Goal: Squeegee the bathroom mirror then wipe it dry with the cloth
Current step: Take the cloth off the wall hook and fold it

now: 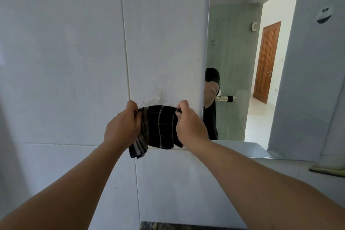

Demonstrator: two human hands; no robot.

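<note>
A dark checked cloth (pixel 158 127) with pale stripes hangs stretched between both my hands, in front of the white tiled wall. My left hand (pixel 122 125) grips its left edge and my right hand (pixel 190 125) grips its right edge. The bathroom mirror (pixel 261 61) fills the right part of the view; its left edge lies just right of my right hand. The cloth is apart from the glass. In the glass I see part of a person in dark clothes and an open doorway. A yellow-green bar, perhaps the squeegee (pixel 328 171), lies at the far right below the mirror.
White wall tiles (pixel 65 61) cover the left and centre. A dark stone counter edge (pixel 186 226) shows at the bottom. A small round sticker with eyes (pixel 324 15) sits high on the mirror's right side.
</note>
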